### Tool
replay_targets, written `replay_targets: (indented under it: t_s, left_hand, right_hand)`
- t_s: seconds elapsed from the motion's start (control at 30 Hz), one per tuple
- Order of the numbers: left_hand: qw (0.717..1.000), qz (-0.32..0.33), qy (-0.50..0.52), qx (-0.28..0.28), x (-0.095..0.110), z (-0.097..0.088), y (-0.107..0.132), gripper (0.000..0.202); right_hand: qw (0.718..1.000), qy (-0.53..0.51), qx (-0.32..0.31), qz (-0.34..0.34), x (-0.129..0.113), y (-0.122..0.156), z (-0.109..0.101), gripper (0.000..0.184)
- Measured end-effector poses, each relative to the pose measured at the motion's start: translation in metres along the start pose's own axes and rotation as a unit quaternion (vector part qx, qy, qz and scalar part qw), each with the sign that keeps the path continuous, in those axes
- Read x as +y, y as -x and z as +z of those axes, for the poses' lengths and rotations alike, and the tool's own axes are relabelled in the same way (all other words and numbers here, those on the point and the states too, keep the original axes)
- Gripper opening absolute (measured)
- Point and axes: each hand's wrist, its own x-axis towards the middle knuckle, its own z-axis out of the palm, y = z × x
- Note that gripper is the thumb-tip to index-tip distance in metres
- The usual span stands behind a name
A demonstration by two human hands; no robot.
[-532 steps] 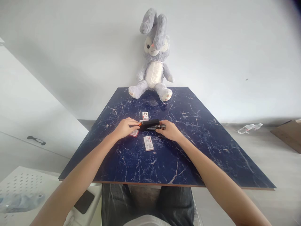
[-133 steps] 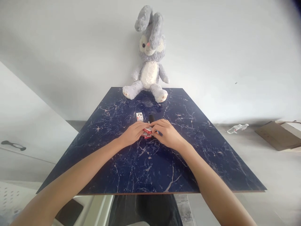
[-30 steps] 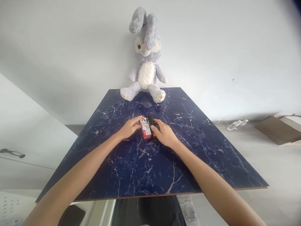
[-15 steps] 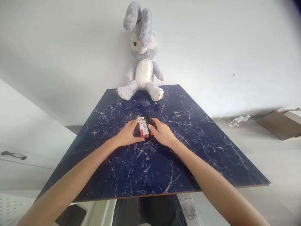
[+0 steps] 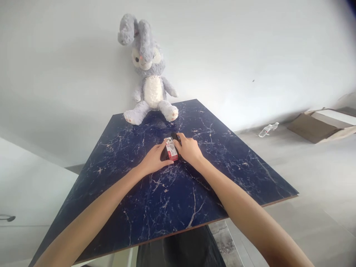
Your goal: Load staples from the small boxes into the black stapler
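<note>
A small stack of red-and-white printed boxes sits near the middle of the dark blue marbled table. My left hand grips the stack from its left side, one finger at the far end and the thumb at the near end. Against the stack's right side lies a black object, long and narrow, whose kind I cannot make out. My right hand is closed round this black object and covers most of it.
A grey plush rabbit sits at the table's far edge, leaning on the wall. On the floor to the right are a clear plastic bottle and an opened cardboard box. A black seat shows below the table's near edge.
The camera has turned, so rabbit and table shift left in view. Both hands keep their hold on the boxes and the black object; my right hand now covers its orange patch.
</note>
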Motion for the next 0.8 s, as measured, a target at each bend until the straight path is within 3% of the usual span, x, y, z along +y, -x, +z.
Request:
replay_targets:
  t_s: [0.17,0.37,0.57,0.8]
  left_hand:
    - [0.999,0.042,0.018,0.014,0.005,0.021,-0.054,0.111]
    - [0.996,0.074,0.043,0.026,0.035,0.038,-0.109,0.111]
    - [0.994,0.101,0.017,0.025,0.047,0.041,-0.121,0.101]
    - [0.995,0.090,-0.026,0.023,0.048,0.041,-0.115,0.099]
  right_hand:
    - [0.998,-0.005,0.046,0.053,0.034,-0.017,-0.009,0.043]
    - [0.987,-0.020,0.105,0.119,0.078,-0.032,-0.015,0.040]
    - [0.978,-0.072,0.149,0.130,0.094,-0.037,-0.016,0.038]
    - [0.941,-0.110,0.306,0.090,0.084,-0.030,-0.019,0.041]
